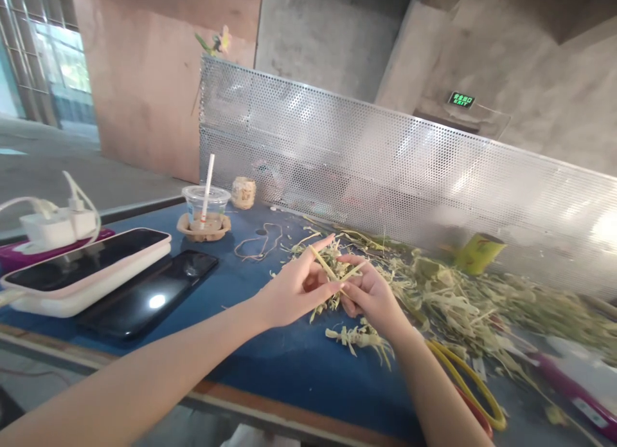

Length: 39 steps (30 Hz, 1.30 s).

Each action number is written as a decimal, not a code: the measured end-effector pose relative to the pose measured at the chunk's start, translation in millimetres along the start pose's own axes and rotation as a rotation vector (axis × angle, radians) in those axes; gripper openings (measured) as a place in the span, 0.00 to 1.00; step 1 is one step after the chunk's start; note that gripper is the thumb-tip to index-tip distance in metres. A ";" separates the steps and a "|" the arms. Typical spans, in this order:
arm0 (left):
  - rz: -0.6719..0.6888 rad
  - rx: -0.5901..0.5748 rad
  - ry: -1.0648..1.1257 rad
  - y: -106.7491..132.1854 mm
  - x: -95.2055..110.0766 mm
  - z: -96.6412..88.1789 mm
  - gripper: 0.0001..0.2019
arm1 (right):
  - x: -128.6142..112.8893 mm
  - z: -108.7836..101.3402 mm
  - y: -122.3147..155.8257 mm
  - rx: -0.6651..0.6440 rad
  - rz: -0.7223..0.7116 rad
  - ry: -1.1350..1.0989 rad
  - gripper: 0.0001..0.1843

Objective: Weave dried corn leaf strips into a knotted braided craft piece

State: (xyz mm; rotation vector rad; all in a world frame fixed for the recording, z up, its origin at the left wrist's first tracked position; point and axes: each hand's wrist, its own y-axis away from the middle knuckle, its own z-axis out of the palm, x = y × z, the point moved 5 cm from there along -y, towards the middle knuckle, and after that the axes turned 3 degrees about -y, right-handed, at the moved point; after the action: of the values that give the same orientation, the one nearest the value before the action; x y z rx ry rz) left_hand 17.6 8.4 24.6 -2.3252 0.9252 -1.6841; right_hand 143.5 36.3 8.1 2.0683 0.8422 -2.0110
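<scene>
Two pale strips (324, 262) cross in a V between the hands, above the middle of the blue table (270, 376). The right hand (369, 299) is closed on them in a pinch near the crossing, while the left hand (289, 289) is half curled, its thumb pressing at the same spot and its forefinger stretched out; gripping from both sides probably keeps the strips from slipping apart. Taking the hands as the clock's centre, with twelve straight ahead, a frayed piece (359, 337) lies just beside them at five, and a heap of dry strips (453, 292) spreads from one to four, likely kept there for easy reach. A yellow loop (470, 376) sits at four, beside the right forearm, and a yellow roll (479, 253) at two, near the perforated screen (313, 125) that stands along twelve, perhaps as a divider. At ten, a plastic cup (207, 206) rests in a cardboard holder (186, 227), which should steady it. A black phone (159, 292) and a cased phone (96, 260) lie towards nine, apparently out of the way.
</scene>
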 end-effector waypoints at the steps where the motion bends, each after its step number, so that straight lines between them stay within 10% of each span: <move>1: -0.002 -0.014 0.040 -0.7 -0.4 1.9 0.36 | -0.3 0.8 0.5 -0.004 0.012 0.010 0.22; 7: -0.075 0.052 0.087 -5.5 -13.3 -1.7 0.37 | -9.7 2.1 4.7 -0.051 -0.097 0.320 0.19; 13: -0.081 0.163 0.033 -7.6 -20.1 -9.5 0.37 | -18.6 -7.9 6.7 0.228 -0.373 0.615 0.13; 30: -0.243 0.004 0.652 -9.4 -27.7 19.0 0.38 | -3.2 -13.5 2.1 0.355 -0.295 0.111 0.03; 39: -0.443 0.185 0.982 -10.4 -35.0 24.5 0.26 | -3.1 -12.8 3.9 0.456 -0.339 0.225 0.03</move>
State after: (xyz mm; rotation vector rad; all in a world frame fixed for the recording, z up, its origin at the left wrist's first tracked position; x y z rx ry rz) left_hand 37.0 29.7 -8.6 -1.5749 0.2748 -3.0246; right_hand 156.7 38.2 11.2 2.5877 0.8862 -2.3551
